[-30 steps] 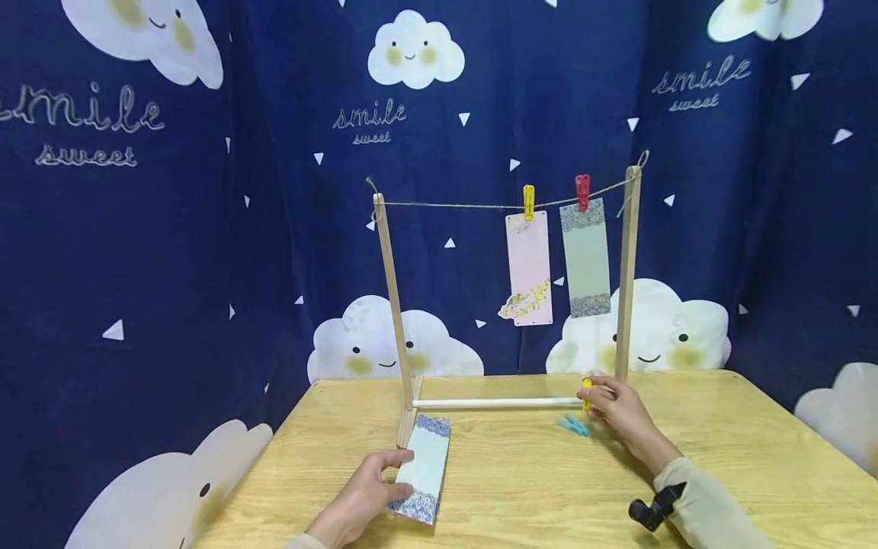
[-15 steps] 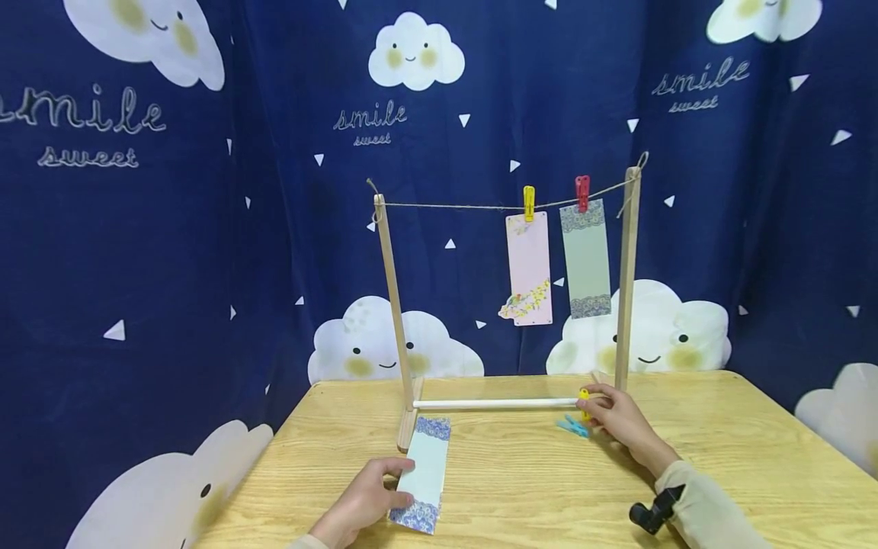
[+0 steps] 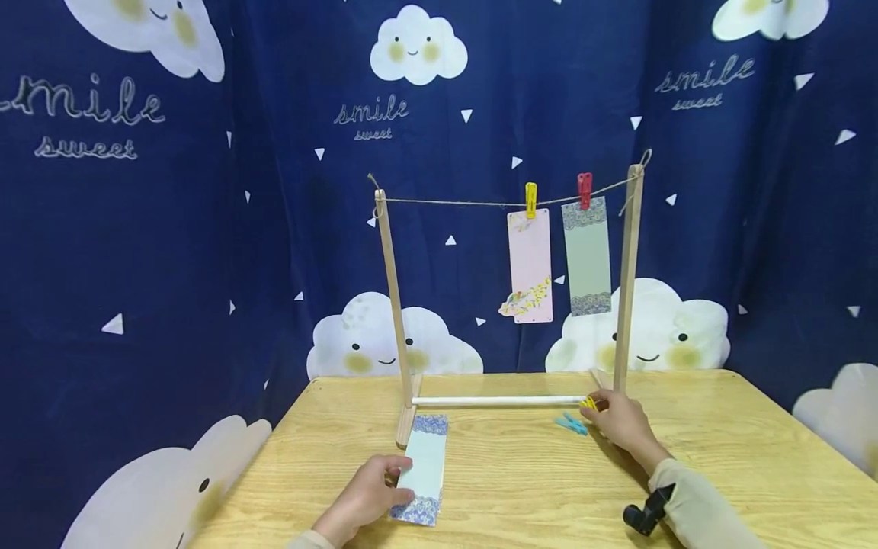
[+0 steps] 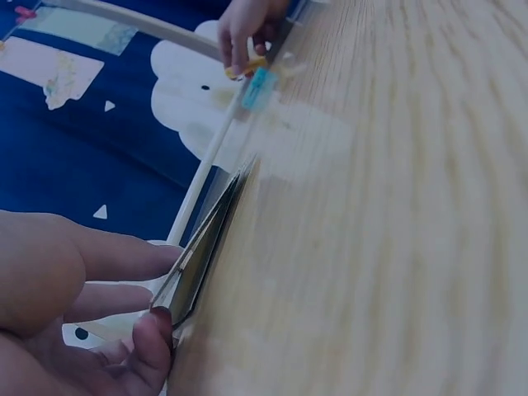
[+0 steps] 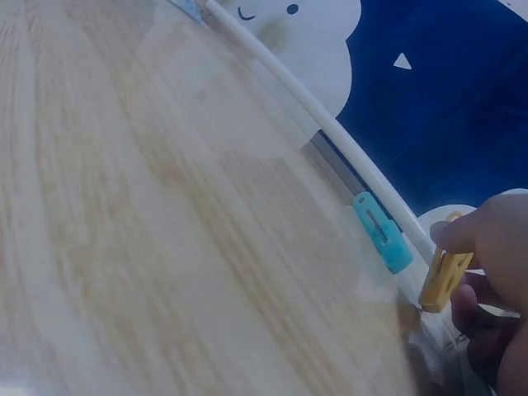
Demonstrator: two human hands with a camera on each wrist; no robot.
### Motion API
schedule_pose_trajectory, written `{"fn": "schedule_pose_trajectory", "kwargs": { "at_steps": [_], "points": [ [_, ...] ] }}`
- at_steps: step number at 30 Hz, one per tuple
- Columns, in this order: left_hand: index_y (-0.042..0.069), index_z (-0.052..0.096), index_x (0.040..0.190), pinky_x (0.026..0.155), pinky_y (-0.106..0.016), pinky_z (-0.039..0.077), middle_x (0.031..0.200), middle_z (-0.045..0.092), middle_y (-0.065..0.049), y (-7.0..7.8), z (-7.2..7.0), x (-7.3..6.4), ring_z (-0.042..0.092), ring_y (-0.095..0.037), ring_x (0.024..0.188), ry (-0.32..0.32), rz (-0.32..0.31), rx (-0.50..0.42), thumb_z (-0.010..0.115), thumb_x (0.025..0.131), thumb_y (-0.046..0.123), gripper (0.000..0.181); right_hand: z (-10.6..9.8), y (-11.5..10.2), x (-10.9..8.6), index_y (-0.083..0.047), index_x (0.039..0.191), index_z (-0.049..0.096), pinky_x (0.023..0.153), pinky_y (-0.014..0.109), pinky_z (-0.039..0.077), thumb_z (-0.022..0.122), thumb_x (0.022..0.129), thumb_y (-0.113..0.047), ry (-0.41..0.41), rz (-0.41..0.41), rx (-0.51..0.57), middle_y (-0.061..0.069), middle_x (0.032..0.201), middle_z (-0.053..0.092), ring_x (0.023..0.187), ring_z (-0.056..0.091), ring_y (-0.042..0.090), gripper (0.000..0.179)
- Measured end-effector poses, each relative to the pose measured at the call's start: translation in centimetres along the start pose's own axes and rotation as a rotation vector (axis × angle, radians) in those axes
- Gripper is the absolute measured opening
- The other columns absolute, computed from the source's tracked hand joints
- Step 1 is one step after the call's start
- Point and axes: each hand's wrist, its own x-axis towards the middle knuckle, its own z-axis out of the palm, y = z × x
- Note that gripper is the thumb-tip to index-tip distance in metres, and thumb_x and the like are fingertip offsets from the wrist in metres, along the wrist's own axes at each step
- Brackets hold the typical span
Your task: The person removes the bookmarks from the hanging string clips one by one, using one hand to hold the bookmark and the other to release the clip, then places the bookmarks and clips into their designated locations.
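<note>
Only in the left wrist view is the pale mint rectangular paper card with blue lace-patterned ends seen edge-on, tilted against the light wooden tabletop; its printed face is fully shown from the head, at lower centre-left. Its left edge is pinched by the left hand. At centre right, a yellow plastic clothespin is pinched by the right hand, partly covered in the head view.
</note>
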Motion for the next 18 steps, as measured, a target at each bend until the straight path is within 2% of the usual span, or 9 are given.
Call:
{"fn": "schedule_pose_trajectory", "kwargs": {
  "at_steps": [3, 5, 8, 10, 13, 18],
  "points": [
    [-0.010, 0.063, 0.132, 0.073, -0.036, 0.054, 0.112, 0.058, -0.015, 0.13, 0.10, -0.06, 0.055, -0.027, 0.095, 0.011, 0.003, 0.014, 0.081, 0.085, -0.002, 0.050, 0.16, 0.03, 0.04, 0.006, 0.117, 0.070, 0.066, 0.040, 0.049, 0.078, 0.093, -0.020, -0.002, -0.024, -0.063, 0.011, 0.091, 0.066, 0.079, 0.061, 0.027, 0.036],
    [-0.011, 0.062, 0.131, 0.071, -0.035, 0.054, 0.108, 0.058, -0.014, 0.29, 0.18, -0.02, 0.056, -0.025, 0.092, 0.015, 0.006, 0.028, 0.080, 0.085, -0.003, 0.050, 0.21, 0.15, -0.03, 0.005, 0.113, 0.072, 0.063, 0.038, 0.043, 0.078, 0.092, -0.020, 0.000, -0.027, -0.078, 0.006, 0.084, 0.061, 0.075, 0.055, 0.025, 0.033],
    [-0.011, 0.063, 0.131, 0.069, -0.033, 0.054, 0.106, 0.058, -0.012, 0.45, 0.27, 0.01, 0.055, -0.024, 0.090, 0.020, -0.001, 0.056, 0.080, 0.086, -0.002, 0.049, 0.30, 0.44, -0.10, 0.003, 0.107, 0.072, 0.061, 0.037, 0.034, 0.078, 0.091, -0.019, 0.004, -0.024, -0.099, 0.004, 0.078, 0.052, 0.071, 0.047, 0.024, 0.028],
    [-0.011, 0.063, 0.130, 0.069, -0.033, 0.054, 0.106, 0.059, -0.012, 0.49, 0.33, 0.01, 0.056, -0.024, 0.091, 0.024, 0.002, 0.081, 0.080, 0.086, -0.001, 0.049, 0.35, 0.57, -0.14, 0.003, 0.107, 0.072, 0.061, 0.036, 0.033, 0.079, 0.090, -0.020, 0.007, -0.025, -0.110, 0.004, 0.078, 0.052, 0.070, 0.046, 0.024, 0.029],
    [-0.011, 0.064, 0.130, 0.071, -0.034, 0.054, 0.107, 0.060, -0.013, 0.51, 0.43, -0.05, 0.056, -0.025, 0.092, 0.027, 0.016, 0.117, 0.081, 0.086, 0.001, 0.049, 0.35, 0.62, -0.15, 0.004, 0.108, 0.072, 0.061, 0.038, 0.037, 0.080, 0.089, -0.020, 0.003, -0.028, -0.122, 0.005, 0.081, 0.056, 0.072, 0.050, 0.025, 0.032],
    [-0.011, 0.065, 0.129, 0.075, -0.040, 0.055, 0.112, 0.058, -0.018, 0.54, 0.56, -0.14, 0.058, -0.028, 0.095, 0.017, 0.025, 0.158, 0.081, 0.086, 0.001, 0.046, 0.35, 0.46, -0.10, 0.007, 0.112, 0.072, 0.069, 0.047, 0.051, 0.083, 0.087, -0.020, -0.011, -0.036, -0.125, 0.009, 0.090, 0.066, 0.080, 0.061, 0.029, 0.039]
  ]
}}
